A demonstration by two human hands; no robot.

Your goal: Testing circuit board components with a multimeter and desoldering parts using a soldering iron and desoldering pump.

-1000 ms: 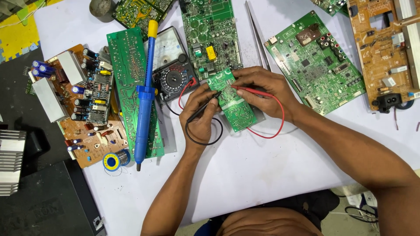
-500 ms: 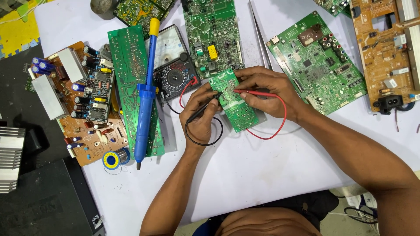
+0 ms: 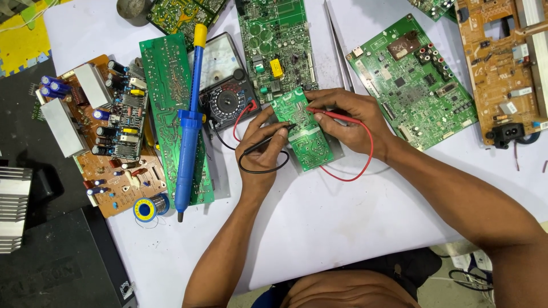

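A small green circuit board point(image 3: 305, 134) lies on the white table in front of me. My left hand point(image 3: 264, 149) grips a black test probe point(image 3: 268, 141) whose tip touches the board's left side. My right hand point(image 3: 348, 122) pinches a red test probe point(image 3: 331, 116) and presses its tip on the board's upper part. Red and black leads loop back to an analogue multimeter point(image 3: 224, 82) just left of the board.
A blue desoldering pump point(image 3: 188, 128) lies on a long green board point(image 3: 171, 108). A brown amplifier board point(image 3: 103, 134), a solder spool point(image 3: 145, 209), several other circuit boards point(image 3: 411, 80) and a metal heatsink point(image 3: 14, 208) surround the white table point(image 3: 342, 228).
Both hands stay on the small board; the probe tips have shifted only slightly. The view has drifted a little.
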